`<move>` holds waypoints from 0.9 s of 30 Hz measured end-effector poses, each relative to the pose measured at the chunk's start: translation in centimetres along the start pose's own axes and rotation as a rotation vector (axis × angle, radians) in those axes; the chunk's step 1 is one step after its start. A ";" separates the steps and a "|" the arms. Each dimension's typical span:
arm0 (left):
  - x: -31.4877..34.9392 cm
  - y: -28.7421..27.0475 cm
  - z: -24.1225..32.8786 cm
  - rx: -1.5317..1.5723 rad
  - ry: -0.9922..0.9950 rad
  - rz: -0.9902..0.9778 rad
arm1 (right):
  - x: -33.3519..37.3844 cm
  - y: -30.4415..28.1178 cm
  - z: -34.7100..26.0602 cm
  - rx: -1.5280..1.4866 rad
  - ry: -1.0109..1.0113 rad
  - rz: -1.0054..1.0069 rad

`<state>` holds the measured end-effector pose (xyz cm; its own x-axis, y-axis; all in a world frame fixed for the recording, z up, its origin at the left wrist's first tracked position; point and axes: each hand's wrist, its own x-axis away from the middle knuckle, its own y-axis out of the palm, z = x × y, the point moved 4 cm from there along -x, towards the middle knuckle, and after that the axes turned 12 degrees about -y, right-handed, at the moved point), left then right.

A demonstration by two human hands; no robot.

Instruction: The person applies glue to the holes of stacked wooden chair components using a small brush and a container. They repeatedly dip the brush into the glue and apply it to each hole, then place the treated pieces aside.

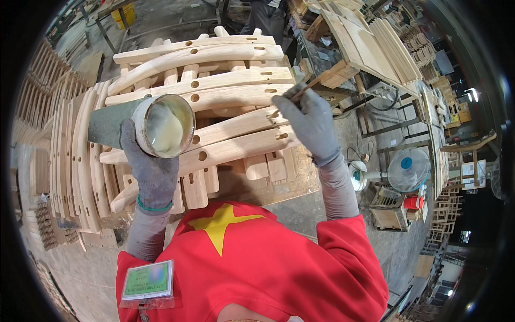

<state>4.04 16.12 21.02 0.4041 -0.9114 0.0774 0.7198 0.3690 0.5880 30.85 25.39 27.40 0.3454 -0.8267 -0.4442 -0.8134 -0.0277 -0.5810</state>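
- Nearest the lens, a rectangular green-and-white badge in a clear plastic sleeve hung on the person's red shirt with one yellow star.
- The left hand, in a grey knit glove, was closed around a round tin of pale glue, its open mouth tilted toward the camera, held over the wood.
- The right hand, gloved alike, pinched a thin brush stick, its tip at a slot.
- Beneath lay curved pale wooden rails with drilled holes and slots; I counted about six across the bench.
- To the right stood one white floor fan with a blue hub and one small red tub.
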 end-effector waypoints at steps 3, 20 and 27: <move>-0.1 -0.1 0.1 -0.113 0.064 -0.018 | -0.3 -0.4 0.0 -0.011 0.041 -0.028; 1.7 2.1 0.5 -0.630 0.441 -0.049 | 1.4 -3.7 -0.1 -0.219 0.148 0.137; 3.4 2.3 2.7 -0.952 0.780 -0.158 | 4.3 0.4 -9.7 -0.846 -0.173 0.096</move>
<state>5.51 13.42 24.84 0.2688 -0.7264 -0.6325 0.7825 0.5476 -0.2963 27.41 16.37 31.89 0.2679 -0.7520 -0.6023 -0.8936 -0.4276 0.1364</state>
